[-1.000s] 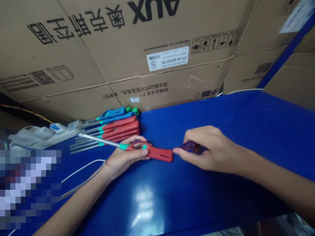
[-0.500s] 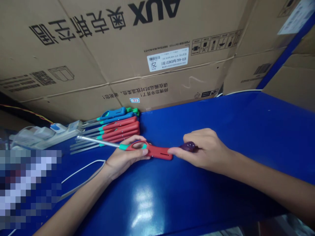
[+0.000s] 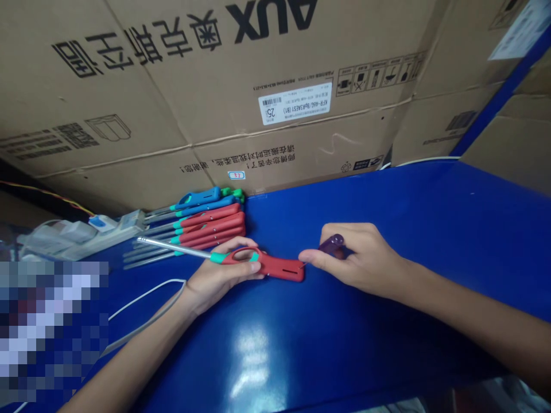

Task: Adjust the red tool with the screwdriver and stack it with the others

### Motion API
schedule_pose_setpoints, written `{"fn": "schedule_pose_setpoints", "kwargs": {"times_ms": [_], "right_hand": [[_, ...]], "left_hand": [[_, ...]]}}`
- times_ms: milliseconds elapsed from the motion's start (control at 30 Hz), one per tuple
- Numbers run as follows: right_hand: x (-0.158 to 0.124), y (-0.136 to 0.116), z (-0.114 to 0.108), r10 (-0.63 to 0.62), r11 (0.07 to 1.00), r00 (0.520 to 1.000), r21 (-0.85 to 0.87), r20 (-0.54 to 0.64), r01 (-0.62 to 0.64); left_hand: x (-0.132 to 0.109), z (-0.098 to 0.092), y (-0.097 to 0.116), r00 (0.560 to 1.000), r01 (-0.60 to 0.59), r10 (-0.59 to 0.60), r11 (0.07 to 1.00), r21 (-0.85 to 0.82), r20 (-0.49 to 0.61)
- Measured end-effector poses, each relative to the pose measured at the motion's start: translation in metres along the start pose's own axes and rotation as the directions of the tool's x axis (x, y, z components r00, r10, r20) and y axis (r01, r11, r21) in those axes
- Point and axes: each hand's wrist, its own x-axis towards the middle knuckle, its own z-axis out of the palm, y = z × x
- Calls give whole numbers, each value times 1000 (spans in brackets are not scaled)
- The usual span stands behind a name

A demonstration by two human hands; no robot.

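Red lighter [image 3: 280, 267] gripped at its looped handle by the left hand [image 3: 224, 276]. Right hand [image 3: 359, 259], just beside the lighter's red end, pinches a small purple part [image 3: 332, 245]. Behind the lighter: 3 red and 2 blue lighters [image 3: 206, 221] stacked side by side on a blue bench [image 3: 408, 215], backed by a cardboard carton [image 3: 301, 137]. Farther left: a power strip [image 3: 81, 232].

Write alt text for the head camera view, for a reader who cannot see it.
Over a blue table, the left hand grips a red long-nosed utility lighter by its handle, while the right hand pinches a small translucent purple piece beside the handle's end. Similar red and blue lighters lie in a row before a cardboard box printed AUX.
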Motion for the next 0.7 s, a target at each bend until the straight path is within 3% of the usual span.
{"fn": "schedule_pose_setpoints", "kwargs": {"times_ms": [133,267,367,533,700], "right_hand": [[-1,1,4,-34,996,997,-88,-65,29],[1,0,1,83,995,997,-61,-2,-83],[6,3,-7,161,987,986,16,-51,-161],[12,31,-19,354,934,927,-1,-124,-357],[9,62,-26,372,924,928,-100,17,-368]], "left_hand": [[0,-1,0,1000,6,-6,1000,-16,-17],[-1,0,1,1000,5,-5,1000,-24,-27],[-2,1,3,1000,-7,6,999,-39,-15],[-6,-2,6,998,-33,39,995,-94,58],[-10,-4,7,995,-19,30,993,-113,90]]}}
